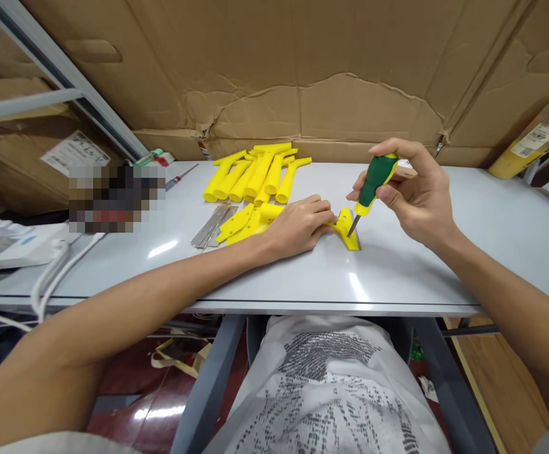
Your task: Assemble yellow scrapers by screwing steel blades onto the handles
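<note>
My left hand (306, 224) is closed round the handle of a yellow scraper (347, 228), which lies on the table with a thin metal blade along its right edge. My right hand (413, 192) grips a green and yellow screwdriver (374, 180), tilted, its tip touching the scraper head. Behind my left hand lie several yellow handles (255, 173) in a pile. Flat yellow pieces (239, 224) and a stack of thin metal blades (210, 227) are left of that hand.
Cardboard (326, 75) stands along the back of the white table (265, 284). Another screwdriver (179, 178) lies at the back left. White cables (57, 271) cross the left edge. A yellow container (529, 142) stands at the back right.
</note>
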Motion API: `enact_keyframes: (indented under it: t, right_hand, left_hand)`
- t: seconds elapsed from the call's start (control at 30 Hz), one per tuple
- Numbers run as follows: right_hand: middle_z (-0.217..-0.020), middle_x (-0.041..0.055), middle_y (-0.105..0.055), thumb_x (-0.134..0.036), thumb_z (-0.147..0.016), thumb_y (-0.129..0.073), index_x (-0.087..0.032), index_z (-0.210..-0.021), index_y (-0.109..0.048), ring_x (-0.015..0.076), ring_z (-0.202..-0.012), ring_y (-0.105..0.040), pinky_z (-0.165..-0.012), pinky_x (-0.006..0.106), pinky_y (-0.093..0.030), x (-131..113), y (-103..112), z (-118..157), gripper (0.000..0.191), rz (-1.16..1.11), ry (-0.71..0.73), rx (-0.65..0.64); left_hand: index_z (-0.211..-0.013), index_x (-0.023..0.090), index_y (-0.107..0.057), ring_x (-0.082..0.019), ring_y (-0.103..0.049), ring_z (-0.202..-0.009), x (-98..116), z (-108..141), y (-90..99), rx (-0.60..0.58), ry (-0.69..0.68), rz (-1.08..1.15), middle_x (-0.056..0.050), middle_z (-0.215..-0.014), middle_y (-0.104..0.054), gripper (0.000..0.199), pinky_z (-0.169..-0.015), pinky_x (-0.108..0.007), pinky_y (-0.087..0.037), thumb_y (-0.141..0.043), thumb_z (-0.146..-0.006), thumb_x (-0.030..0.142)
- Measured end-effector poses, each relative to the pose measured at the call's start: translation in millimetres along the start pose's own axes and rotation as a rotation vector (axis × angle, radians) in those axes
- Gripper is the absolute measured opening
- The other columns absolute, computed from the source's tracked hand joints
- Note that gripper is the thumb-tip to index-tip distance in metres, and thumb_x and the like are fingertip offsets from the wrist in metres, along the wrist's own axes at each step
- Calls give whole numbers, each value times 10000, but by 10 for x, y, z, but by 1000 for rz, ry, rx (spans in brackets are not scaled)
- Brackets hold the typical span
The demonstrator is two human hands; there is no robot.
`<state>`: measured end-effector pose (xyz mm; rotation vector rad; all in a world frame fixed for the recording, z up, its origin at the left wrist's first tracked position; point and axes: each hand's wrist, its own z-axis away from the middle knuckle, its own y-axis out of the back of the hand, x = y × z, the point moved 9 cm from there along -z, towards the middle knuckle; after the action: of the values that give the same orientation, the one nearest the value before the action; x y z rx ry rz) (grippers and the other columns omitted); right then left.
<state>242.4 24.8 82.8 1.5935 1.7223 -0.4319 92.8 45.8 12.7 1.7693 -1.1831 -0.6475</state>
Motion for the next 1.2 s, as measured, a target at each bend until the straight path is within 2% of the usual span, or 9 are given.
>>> enact_keyframes:
  t: [0.2,0.37,0.47,0.67,0.77,0.83,0.97,1.1,1.2]
  right_hand:
    - [-1251,17,-781,-470,-1004,-742,-427,-1370,-633,278,-1024,-812,-950,539,-697,-15,52,8,384,22,13,34]
    - [-1331,25,-747,-497,-1021,-707,-434,-1408,-620,276,-1043,-811,-935,520,-701,6,53,19,401,58,44,32]
    - [-1339,35,-741,-461,-1035,-697,-424,-1442,-615,263,-1026,-813,-907,497,-712,-36,47,36,417,81,114,32]
    - [-1318,38,-755,-387,-1028,-718,-391,-1503,-608,267,-1047,-816,-900,478,-726,-121,-64,71,487,113,183,-86]
    - [-1308,25,-759,-366,-1023,-717,-411,-1503,-612,292,-1128,-794,-874,490,-734,-199,-57,87,494,121,230,-67]
    - [-1282,14,-761,-346,-1029,-701,-440,-1515,-596,284,-1097,-796,-857,497,-736,-210,-11,78,506,119,236,-25]
    - [-1295,17,-750,-425,-1018,-716,-468,-1462,-574,255,-980,-803,-869,491,-724,-2,153,11,468,144,120,68]
    - [-1323,37,-743,-544,-1007,-702,-427,-1392,-548,269,-1032,-804,-908,510,-704,224,247,-29,431,149,52,77]
    - [-1329,47,-742,-579,-1004,-691,-421,-1389,-533,278,-1051,-801,-904,518,-697,290,274,-29,445,151,22,87]
  left_hand:
    - [-1105,144,-734,-242,-637,-991,-6,-3,25,12,-11,66,-92,-998,-729,192,-876,-373,-532,-563,-1098,231]
    - [-1102,144,-737,-246,-627,-998,-15,1,19,-8,-17,57,-98,-1014,-733,220,-881,-380,-531,-540,-1108,243]
    - [-1103,144,-740,-248,-623,-1001,-18,5,22,-14,-20,54,-100,-1025,-737,229,-878,-382,-526,-531,-1108,237]
    - [-1125,144,-745,-249,-616,-1010,-7,6,18,-25,-20,41,-95,-1055,-744,230,-878,-388,-521,-527,-1105,212]
    - [-1124,143,-745,-253,-616,-1018,-2,0,17,-27,-18,35,-93,-1057,-745,222,-881,-390,-525,-535,-1104,211]
    - [-1114,145,-743,-253,-618,-1017,-4,-2,22,-26,-15,34,-94,-1057,-746,213,-885,-389,-527,-541,-1102,211]
    - [-1111,145,-737,-245,-626,-1001,-6,-2,29,-26,-34,61,-99,-1063,-745,189,-885,-377,-531,-559,-1096,207]
    - [-1095,149,-740,-243,-627,-983,1,-4,29,-26,-72,102,-96,-1045,-746,178,-874,-374,-532,-569,-1088,196]
    - [-1100,154,-742,-245,-627,-986,-2,-10,23,-32,-72,103,-99,-1053,-749,185,-867,-375,-531,-565,-1091,207]
